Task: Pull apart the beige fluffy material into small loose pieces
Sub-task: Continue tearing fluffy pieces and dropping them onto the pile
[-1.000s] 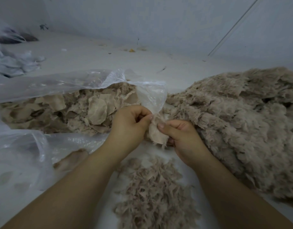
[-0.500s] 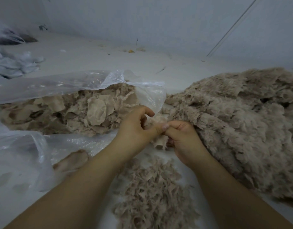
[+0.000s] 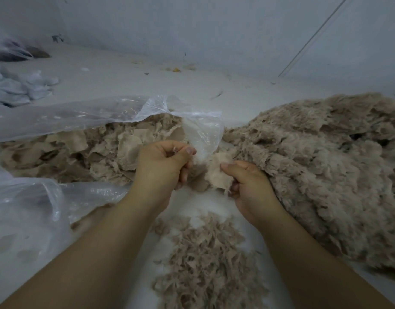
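fingers [image 3: 231, 167] of both hands curled — pinching one beige scrap [image 3: 216, 175] | torn yet? unclear (blurred) | fluffy heap [image 3: 314, 163] right

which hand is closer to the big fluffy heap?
Right. The right hand lies against the heap's edge; the left hand sits farther away, by the plastic bag.

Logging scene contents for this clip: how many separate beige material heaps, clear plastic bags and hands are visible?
Beige material heaps: 3, the fluffy mound, the flat scraps in the bag, the small shredded pile
Clear plastic bags: 1
Hands: 2, left hand, right hand
Total: 6
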